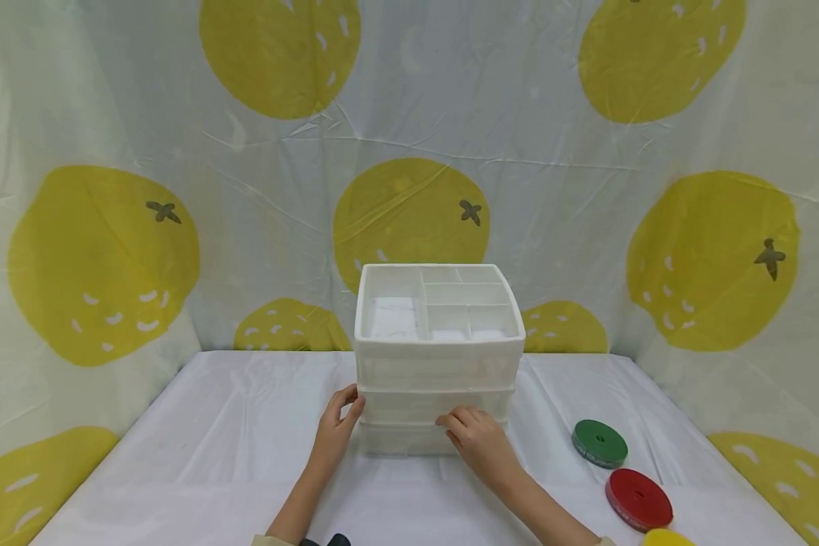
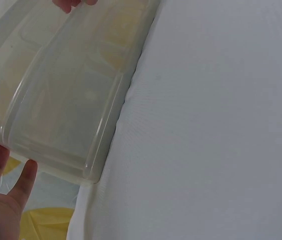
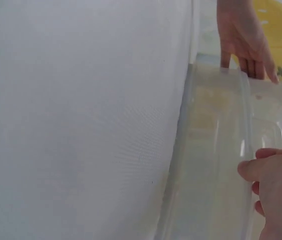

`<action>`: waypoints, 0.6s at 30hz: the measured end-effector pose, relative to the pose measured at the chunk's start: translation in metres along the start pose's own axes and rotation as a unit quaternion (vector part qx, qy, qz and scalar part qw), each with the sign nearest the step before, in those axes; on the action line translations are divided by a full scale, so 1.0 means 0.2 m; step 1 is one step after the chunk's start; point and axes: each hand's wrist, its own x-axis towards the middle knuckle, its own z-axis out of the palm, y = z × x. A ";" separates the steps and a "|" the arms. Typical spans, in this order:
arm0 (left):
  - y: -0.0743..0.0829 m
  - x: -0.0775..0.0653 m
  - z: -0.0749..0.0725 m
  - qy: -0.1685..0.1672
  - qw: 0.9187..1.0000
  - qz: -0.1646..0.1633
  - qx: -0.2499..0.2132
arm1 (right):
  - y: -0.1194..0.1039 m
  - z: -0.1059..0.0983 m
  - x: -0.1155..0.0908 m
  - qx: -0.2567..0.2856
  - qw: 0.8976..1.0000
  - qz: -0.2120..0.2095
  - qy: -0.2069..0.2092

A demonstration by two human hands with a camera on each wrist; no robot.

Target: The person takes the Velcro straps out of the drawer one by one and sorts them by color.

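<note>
A white plastic drawer organizer (image 1: 438, 367) stands on the table, with a divided tray on top and translucent drawers stacked below. My left hand (image 1: 340, 417) rests against its left side, fingertips at the side wall and thumb near the front corner. My right hand (image 1: 479, 440) is at the front, right of the middle, its fingers bent at the upper lip of the bottom drawer (image 3: 213, 145). In the right wrist view the thumb lies on that lip, with other fingertips curled beside it. The bottom drawer sits flush under the one above.
To the right on the white-covered table (image 1: 246, 432) lie a green roll (image 1: 600, 444), a red roll (image 1: 638, 500) and part of a yellow round thing (image 1: 666, 538). A black object (image 1: 338, 540) shows at the bottom edge. A lemon-patterned curtain (image 1: 409, 129) hangs behind and at both sides.
</note>
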 end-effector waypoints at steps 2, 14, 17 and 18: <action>0.00 0.00 0.00 0.001 1.000 -0.004 -0.001 | 0.00 0.00 0.00 0.001 1.000 0.002 -0.001; 0.00 0.00 0.00 -0.002 1.000 -0.011 -0.001 | 0.01 0.00 0.01 0.008 1.000 0.000 -0.004; 0.00 0.00 0.00 -0.001 1.000 -0.011 -0.003 | 0.00 0.00 0.00 0.019 1.000 0.012 -0.017; 0.01 0.00 0.00 -0.001 1.000 -0.011 -0.004 | 0.00 -0.01 0.00 0.024 0.999 0.018 -0.022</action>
